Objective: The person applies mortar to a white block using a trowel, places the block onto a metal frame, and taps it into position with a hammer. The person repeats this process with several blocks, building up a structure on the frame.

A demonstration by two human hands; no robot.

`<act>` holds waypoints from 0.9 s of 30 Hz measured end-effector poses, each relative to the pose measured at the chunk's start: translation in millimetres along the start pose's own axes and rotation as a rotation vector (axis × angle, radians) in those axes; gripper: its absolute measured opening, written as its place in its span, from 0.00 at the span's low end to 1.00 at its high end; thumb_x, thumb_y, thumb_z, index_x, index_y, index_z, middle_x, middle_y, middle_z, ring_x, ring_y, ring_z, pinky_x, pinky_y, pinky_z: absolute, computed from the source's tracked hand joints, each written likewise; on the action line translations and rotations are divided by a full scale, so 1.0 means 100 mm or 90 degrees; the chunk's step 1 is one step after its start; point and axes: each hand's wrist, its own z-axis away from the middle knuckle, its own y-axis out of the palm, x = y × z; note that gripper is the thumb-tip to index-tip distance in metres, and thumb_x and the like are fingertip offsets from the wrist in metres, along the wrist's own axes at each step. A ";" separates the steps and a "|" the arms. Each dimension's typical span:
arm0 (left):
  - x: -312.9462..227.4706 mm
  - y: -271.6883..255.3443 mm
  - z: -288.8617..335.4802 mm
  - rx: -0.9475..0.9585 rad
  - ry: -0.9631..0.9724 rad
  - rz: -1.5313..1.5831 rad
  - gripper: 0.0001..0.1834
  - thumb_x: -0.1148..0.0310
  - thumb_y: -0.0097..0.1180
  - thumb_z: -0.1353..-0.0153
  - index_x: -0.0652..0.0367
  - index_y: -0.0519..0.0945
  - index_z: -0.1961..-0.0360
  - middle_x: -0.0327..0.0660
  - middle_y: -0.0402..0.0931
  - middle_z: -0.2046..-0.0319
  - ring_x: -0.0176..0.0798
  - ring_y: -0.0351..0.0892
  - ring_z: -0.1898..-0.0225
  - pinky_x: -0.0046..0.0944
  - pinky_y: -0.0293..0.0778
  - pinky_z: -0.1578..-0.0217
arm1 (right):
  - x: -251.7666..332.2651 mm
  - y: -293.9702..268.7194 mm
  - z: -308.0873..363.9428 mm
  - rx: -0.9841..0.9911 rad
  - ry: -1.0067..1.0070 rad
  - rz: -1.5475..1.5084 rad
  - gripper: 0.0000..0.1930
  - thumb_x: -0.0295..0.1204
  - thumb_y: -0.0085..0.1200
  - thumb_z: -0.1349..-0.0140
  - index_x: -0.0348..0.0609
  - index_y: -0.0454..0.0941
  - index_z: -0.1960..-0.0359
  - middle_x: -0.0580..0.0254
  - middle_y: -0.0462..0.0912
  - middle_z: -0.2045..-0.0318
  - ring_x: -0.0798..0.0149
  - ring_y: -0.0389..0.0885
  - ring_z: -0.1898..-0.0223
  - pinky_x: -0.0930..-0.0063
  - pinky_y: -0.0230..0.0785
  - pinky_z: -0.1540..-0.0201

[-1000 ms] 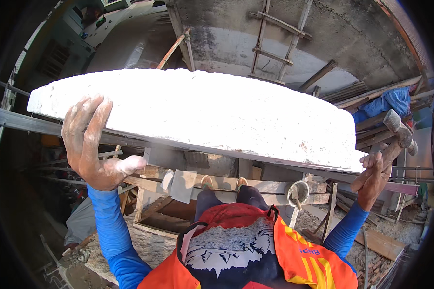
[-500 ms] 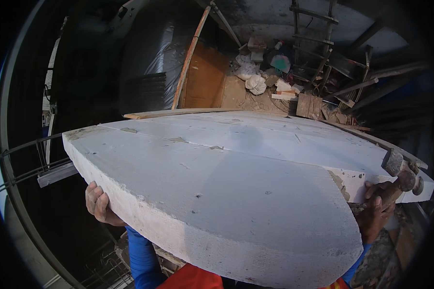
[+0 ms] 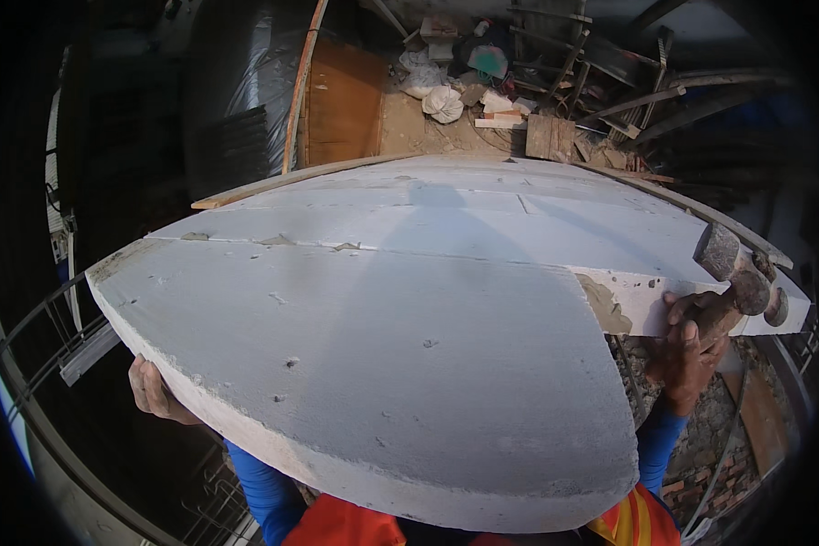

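Note:
A large white block [image 3: 409, 364] lies flat-faced along the near edge of a white block wall [image 3: 482, 218], with grey mortar bits in the joint between them. At its left outer edge, my left hand [image 3: 159, 391] has its fingers curled against the block's side; the thumb is hidden. Off the block's right end, my right hand [image 3: 692, 350] is closed round the handle of a hammer [image 3: 719, 253] with a worn, crusted dark head. That hand is close beside the stepped end of the neighbouring course, where a patch of grey mortar [image 3: 603, 305] shows.
Wooden battens [image 3: 291, 180] run along the wall's sides. Beyond its far end are a brown board [image 3: 341, 105], a white sack [image 3: 442, 105] and timber scraps. Metal rods [image 3: 50, 314] stick out at left. Rubble and bricks [image 3: 714, 491] lie below right.
The view has shifted, so the scene sits further up and left. More of the mortar patch beside the block's right end shows. Both hands keep their holds.

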 end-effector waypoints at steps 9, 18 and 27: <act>-0.11 -0.03 -0.04 0.019 0.017 -0.027 0.35 0.41 0.67 0.39 0.50 0.74 0.40 0.43 0.69 0.44 0.46 0.69 0.34 0.51 0.69 0.32 | -0.10 -0.08 -0.04 0.023 -0.022 0.015 0.28 0.44 0.59 0.31 0.35 0.69 0.40 0.60 0.75 0.59 0.66 0.75 0.56 0.64 0.69 0.40; -0.23 0.00 0.03 0.020 -0.032 -0.016 0.35 0.38 0.65 0.39 0.49 0.72 0.39 0.42 0.68 0.42 0.47 0.66 0.33 0.54 0.66 0.30 | -0.25 -0.18 0.01 -0.038 0.013 0.039 0.36 0.47 0.64 0.35 0.35 0.66 0.34 0.56 0.77 0.52 0.60 0.79 0.49 0.64 0.71 0.41; -0.48 -0.01 -0.08 0.017 -0.044 0.012 0.46 0.27 0.65 0.48 0.48 0.72 0.38 0.46 0.68 0.40 0.55 0.65 0.32 0.68 0.57 0.30 | -0.13 -0.16 -0.10 0.093 -0.051 0.056 0.29 0.46 0.58 0.30 0.35 0.68 0.38 0.57 0.76 0.56 0.61 0.76 0.51 0.62 0.68 0.39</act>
